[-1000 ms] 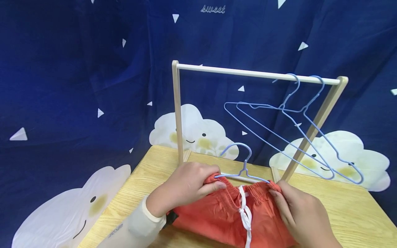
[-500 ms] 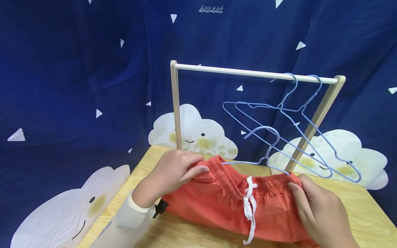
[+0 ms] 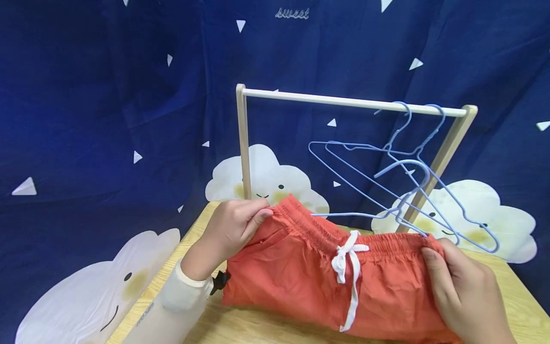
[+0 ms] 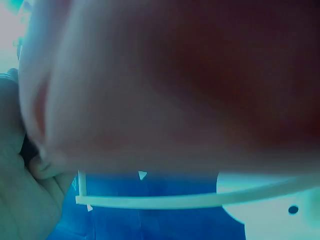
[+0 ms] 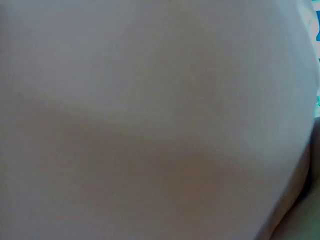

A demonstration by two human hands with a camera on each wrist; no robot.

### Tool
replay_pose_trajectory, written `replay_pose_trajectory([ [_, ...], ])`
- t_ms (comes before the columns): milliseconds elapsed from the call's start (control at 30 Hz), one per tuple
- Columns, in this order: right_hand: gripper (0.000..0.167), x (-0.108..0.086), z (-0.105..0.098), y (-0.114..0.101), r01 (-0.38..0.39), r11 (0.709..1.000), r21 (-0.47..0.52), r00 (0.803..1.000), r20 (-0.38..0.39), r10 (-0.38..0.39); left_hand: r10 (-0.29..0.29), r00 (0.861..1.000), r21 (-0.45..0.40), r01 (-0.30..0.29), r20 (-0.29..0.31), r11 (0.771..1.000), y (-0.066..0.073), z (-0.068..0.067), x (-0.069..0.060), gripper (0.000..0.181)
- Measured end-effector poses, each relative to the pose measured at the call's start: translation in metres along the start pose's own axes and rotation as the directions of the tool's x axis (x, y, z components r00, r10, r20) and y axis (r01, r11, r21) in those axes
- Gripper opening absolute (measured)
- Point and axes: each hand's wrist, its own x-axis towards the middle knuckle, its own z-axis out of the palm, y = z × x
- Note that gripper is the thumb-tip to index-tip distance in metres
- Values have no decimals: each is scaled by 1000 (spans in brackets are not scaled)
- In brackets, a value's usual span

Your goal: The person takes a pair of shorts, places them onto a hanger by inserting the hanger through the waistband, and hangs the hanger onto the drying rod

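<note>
Orange-red shorts (image 3: 296, 272) with an elastic waistband and a white drawstring (image 3: 340, 263) tied in front are stretched between both hands in the head view. My left hand (image 3: 227, 231) pinches the waistband's left end between thumb and fingers. At the right end, my right hand (image 3: 470, 286) grips the waistband, thumb in front. A blue wire hanger (image 3: 426, 176) stands up out of the waist opening, its hook tilted right. Its right arm reaches the waistband beside the right hand; its lower part is hidden inside the shorts. Blurred skin fills most of both wrist views.
Behind the shorts stands a small wooden rack with a white crossbar (image 3: 322, 98). Two blue hangers (image 3: 365, 145) hang at its right end, behind the held hanger's hook. A wooden table (image 3: 227, 325) lies below. A dark blue curtain (image 3: 129, 71) with clouds backs everything.
Both hands have spread apart, left hand leftward and up, right hand rightward, stretching the waistband wide. The hanger has risen and shifted right with the shorts.
</note>
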Motion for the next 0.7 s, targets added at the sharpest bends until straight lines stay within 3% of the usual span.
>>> replay_pose_trajectory([
  [200,23,1,-2,2,-30,1000,-8,1000,-2,29,-21,999,10,21,30,1000,-5,-5,-1,51],
  [333,22,0,1,1,-8,1000,-13,1000,27,9,-71,990,-43,77,121,996,3,-4,1,43],
  [467,20,-4,8,-3,16,1000,-26,996,85,-14,-104,968,-80,125,229,989,18,2,3,31],
  [567,19,-6,14,-8,20,999,-38,993,115,-15,-100,958,-60,121,270,991,27,9,3,21],
  [700,21,-8,19,-11,20,999,-37,990,140,-15,-66,966,1,68,251,998,32,16,2,9],
])
